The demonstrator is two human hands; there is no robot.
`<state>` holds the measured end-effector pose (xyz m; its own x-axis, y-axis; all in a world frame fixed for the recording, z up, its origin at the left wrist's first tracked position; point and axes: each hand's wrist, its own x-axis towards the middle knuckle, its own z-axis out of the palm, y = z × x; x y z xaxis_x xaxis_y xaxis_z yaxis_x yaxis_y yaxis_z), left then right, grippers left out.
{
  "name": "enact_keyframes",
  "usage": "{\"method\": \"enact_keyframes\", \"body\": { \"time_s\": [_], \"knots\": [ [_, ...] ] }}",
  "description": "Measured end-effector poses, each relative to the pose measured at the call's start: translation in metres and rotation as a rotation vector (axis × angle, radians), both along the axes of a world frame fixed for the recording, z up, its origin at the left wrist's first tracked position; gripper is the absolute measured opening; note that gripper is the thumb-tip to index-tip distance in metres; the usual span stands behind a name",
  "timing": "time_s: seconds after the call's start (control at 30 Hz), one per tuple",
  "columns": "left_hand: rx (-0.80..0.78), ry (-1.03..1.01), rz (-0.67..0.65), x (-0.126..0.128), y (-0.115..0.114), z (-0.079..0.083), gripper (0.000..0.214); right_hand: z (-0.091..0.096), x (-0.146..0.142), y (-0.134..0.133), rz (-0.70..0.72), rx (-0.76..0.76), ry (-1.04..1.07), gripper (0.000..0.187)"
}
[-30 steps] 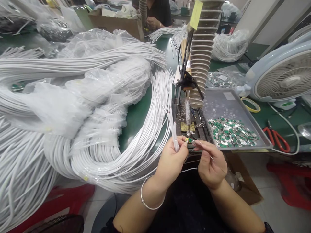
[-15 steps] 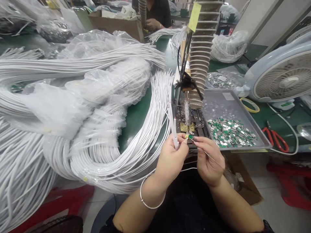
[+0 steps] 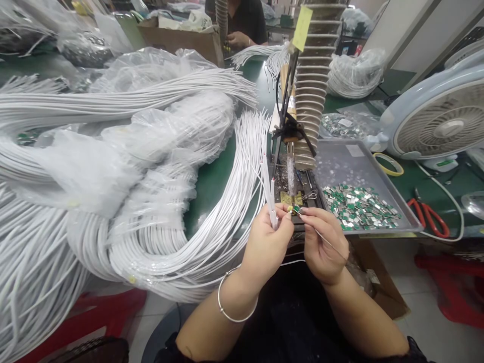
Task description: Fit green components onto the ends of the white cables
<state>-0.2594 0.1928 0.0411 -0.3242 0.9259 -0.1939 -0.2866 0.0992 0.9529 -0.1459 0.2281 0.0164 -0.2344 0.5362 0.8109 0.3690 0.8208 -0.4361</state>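
Observation:
My left hand (image 3: 266,244) is closed around a few white cables (image 3: 269,194), whose cut ends stand up above the fist. One cable end points right between its thumb and forefinger, by a small yellow spot. My right hand (image 3: 325,247) pinches a thin solder wire (image 3: 328,242) that runs back across the palm. At its fingertips sits a small green circuit board (image 3: 297,208), meeting the cable end. Directly above them, a clamped soldering iron (image 3: 291,174) points down, its tip close to the board. Whether tip and board touch is too small to tell.
Left, bundles of white cables (image 3: 159,257) cover the bench, partly in plastic bags. Right, a metal tray (image 3: 363,156) holds many small green boards. Beyond are red-handled pliers (image 3: 431,219), yellow tape (image 3: 388,164) and a fan (image 3: 446,116). A ribbed hose (image 3: 310,85) hangs over the iron.
Both hands have risen slightly toward the iron's tip, with the cable end and the board. The right hand has also shifted a touch left. The surroundings look the same.

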Motion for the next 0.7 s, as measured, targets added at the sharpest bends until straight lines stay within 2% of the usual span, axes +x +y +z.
{"method": "enact_keyframes", "body": {
  "time_s": [0.7],
  "knots": [
    [0.038,0.048,0.010,-0.0006,-0.0009,0.0046,0.007,0.0021,0.0003,-0.0014,-0.017,-0.001,-0.011,0.026]
  ]
}}
